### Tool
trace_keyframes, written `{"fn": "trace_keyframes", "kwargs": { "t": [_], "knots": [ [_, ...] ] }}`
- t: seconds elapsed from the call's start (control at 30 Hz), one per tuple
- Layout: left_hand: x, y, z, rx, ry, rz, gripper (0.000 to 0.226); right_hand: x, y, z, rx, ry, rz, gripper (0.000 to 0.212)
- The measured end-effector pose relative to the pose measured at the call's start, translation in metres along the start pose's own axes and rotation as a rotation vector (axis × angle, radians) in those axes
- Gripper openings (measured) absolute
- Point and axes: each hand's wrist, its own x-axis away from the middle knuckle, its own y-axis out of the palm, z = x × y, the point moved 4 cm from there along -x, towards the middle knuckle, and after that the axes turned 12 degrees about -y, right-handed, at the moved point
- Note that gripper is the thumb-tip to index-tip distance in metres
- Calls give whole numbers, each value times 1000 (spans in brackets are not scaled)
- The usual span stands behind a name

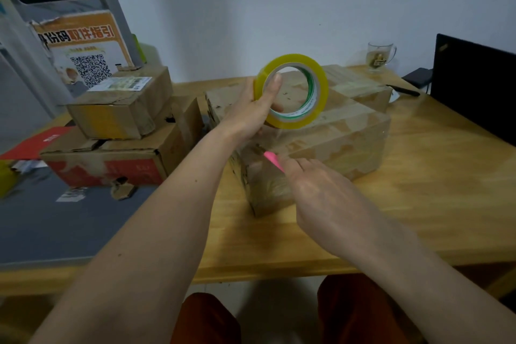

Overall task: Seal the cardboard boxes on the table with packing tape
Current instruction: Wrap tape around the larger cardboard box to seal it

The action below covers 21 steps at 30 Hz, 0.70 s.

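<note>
The right hand [321, 193] is covering most of the pink tool [272, 160], leaving only its tip showing against the big cardboard box [335, 142], so what kind of tool it is cannot be told. The left hand [251, 114] is hiding the near part of the tape roll [293, 91] above that box. Right of the box, the picture's edge is cutting off the black laptop [474, 86]; left of it, the red card [36, 142] is running out of view
</note>
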Motion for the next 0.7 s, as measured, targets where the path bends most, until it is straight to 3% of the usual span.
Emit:
{"fn": "trace_keyframes", "kwargs": {
  "t": [0.23,0.47,0.63,0.7],
  "knots": [
    [-1,5,-8,81,3,29,29,1,-10,1,86,124,-17,77],
    [-3,7,-16,309,-4,70,72,-4,-6,6,120,153,9,73],
    [-2,8,-18,324,37,57,43,-5,-5,10,136,169,20,70],
    [-1,9,-19,320,59,56,46,-4,-6,16,115,171,32,70]
  ]
}}
